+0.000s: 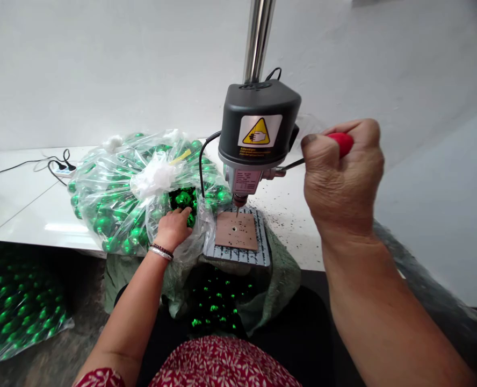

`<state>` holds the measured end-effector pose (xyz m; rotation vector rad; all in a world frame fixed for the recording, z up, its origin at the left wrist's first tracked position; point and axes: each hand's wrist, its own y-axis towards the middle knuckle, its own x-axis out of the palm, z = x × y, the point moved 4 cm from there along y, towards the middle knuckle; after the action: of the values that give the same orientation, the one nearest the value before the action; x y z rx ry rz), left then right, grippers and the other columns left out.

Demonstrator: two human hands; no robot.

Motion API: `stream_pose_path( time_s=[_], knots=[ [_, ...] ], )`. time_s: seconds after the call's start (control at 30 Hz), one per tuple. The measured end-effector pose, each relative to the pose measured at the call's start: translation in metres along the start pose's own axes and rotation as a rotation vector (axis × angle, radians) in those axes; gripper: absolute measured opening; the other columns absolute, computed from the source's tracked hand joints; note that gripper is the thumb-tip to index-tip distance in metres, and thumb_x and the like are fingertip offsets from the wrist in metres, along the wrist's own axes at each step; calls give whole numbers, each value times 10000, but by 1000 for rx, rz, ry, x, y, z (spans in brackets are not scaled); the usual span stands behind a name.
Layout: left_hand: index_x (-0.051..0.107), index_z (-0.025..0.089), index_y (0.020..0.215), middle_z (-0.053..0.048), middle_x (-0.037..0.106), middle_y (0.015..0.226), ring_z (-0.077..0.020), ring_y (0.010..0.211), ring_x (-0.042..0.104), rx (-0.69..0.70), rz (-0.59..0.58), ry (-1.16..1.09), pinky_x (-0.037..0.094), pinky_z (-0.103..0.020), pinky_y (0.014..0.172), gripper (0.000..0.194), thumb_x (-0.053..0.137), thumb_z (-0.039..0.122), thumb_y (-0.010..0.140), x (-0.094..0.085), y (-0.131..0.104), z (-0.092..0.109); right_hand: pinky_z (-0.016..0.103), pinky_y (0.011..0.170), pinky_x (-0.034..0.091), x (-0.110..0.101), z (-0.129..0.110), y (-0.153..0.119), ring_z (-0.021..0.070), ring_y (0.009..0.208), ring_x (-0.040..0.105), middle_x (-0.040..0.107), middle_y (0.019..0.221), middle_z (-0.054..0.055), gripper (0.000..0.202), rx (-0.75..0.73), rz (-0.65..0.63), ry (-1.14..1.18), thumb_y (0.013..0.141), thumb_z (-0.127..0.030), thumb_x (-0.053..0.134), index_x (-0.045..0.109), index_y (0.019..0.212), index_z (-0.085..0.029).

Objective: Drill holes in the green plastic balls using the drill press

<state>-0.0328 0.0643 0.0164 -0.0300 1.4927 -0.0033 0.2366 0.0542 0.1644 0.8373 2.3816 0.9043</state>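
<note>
My right hand is closed around the red knob of the feed lever on a small dark grey drill press. My left hand reaches into the torn opening of a clear plastic bag, its fingers stretched over shiny green balls. Some fingertips are hidden among the balls, and none is seen lifted. Below the chuck, the thin drill bit points down at a brown square board with a small hole. This board lies on the slotted metal base.
Dark shavings are scattered on the white table. A green woven sack hangs around the base, with more green balls below. Another bag of green balls lies at lower left. A power strip and cables lie behind.
</note>
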Motion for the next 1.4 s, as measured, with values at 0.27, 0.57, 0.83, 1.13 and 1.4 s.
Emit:
stream_pose_path(
  time_s=[0.27, 0.57, 0.83, 1.13, 1.4],
  knots=[
    [535, 192, 1330, -65, 678, 1148, -156, 877, 649, 30, -103, -1352, 525, -267, 781, 600, 639, 413, 782, 2, -23, 29, 226, 680, 384, 0, -2, -1, 52, 679, 391, 455, 731, -39, 161, 40, -1, 40, 825, -259, 557, 428, 795, -168],
    [643, 178, 1167, -63, 717, 1001, -137, 736, 651, -79, -250, -1289, 486, -237, 636, 442, 631, 386, 776, 38, -7, 64, 170, 608, 351, 0, -4, 0, 17, 627, 370, 418, 692, -65, 183, 26, -33, 34, 839, -244, 563, 407, 784, -165],
    [577, 160, 1205, -95, 695, 1106, -238, 978, 644, 22, -35, -721, 492, -343, 875, 577, 712, 351, 678, 20, -2, 73, 177, 620, 377, -1, -3, 0, 26, 630, 364, 409, 689, -60, 188, 29, -32, 39, 839, -282, 574, 437, 798, -161],
    [660, 210, 1158, -31, 727, 963, -205, 871, 657, 173, -104, -614, 504, -288, 823, 449, 658, 341, 728, 13, 9, 85, 182, 643, 409, -2, -8, 0, 24, 631, 386, 394, 682, -66, 181, 33, -34, 28, 838, -249, 579, 425, 798, -163],
    [568, 159, 1294, -83, 683, 1162, -225, 1032, 630, 116, -108, -882, 477, -343, 947, 593, 658, 389, 754, 34, 16, 76, 159, 616, 374, -2, -6, 1, 14, 604, 350, 372, 662, -76, 202, 50, -42, 61, 830, -248, 588, 410, 781, -165]
  ],
)
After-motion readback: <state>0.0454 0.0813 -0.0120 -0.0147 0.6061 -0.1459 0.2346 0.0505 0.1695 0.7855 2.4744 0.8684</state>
